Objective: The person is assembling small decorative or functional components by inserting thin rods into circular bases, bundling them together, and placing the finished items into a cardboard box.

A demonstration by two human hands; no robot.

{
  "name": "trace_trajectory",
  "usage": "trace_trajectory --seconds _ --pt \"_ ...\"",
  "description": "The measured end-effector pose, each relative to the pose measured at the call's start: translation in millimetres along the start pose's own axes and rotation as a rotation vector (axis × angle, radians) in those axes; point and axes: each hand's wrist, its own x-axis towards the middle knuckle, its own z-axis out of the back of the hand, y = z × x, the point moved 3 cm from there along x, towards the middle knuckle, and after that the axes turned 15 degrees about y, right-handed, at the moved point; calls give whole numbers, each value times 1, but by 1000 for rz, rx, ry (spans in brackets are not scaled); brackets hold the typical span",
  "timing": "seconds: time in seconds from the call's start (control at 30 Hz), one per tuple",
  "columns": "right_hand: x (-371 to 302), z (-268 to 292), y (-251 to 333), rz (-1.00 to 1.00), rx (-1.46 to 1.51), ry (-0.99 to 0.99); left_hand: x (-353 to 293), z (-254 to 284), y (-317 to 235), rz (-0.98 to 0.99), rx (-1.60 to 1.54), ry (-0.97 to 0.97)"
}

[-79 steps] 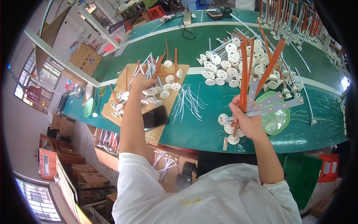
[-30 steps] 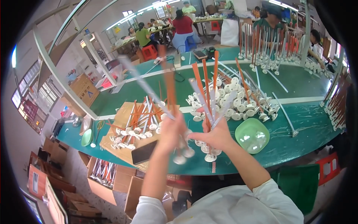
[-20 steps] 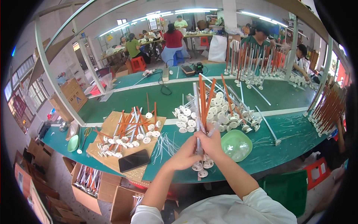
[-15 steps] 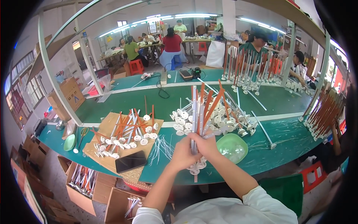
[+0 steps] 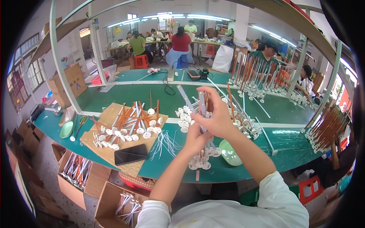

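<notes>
Upright in front of me stands a bundle of strips (image 5: pixel 202 102), flat and silver, with white round discs (image 5: pixel 199 164) at its lower end. My left hand (image 5: pixel 195 140) is closed round its middle. Higher up, my right hand (image 5: pixel 217 117) curls its fingers and thumb about the strips near their top ends. One silver strip (image 5: pixel 185 97) leans out to the left above my thumbs. Behind the hands lies a pile of similar disc-ended strips (image 5: pixel 243 123), partly hidden. A pale green bowl (image 5: pixel 230 152) sits beside my right forearm.
Cardboard (image 5: pixel 93 137) at left carries more silver and orange strips (image 5: pixel 131 119) and a black phone (image 5: pixel 130 154). White ties (image 5: pixel 165 144) lie alongside. Boxes of strips (image 5: pixel 77 167) stand below the table. Rows of upright strips (image 5: pixel 258 72) stand far right, near a co-worker (image 5: pixel 265 53).
My right hand has risen from beside the left hand to the bundle's upper ends. A silver strip now leans left. The view has shifted slightly.
</notes>
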Motion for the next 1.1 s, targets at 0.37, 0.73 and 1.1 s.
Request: trace_trajectory --seconds 0.37,0.73,1.1 --pt "16 22 55 262 -649 155 4 -10 -30 40 168 28" --pt "8 44 78 404 -701 13 13 -19 -43 37 11 54" --pt "-6 47 64 -209 -980 605 14 -37 -60 72 110 -7"
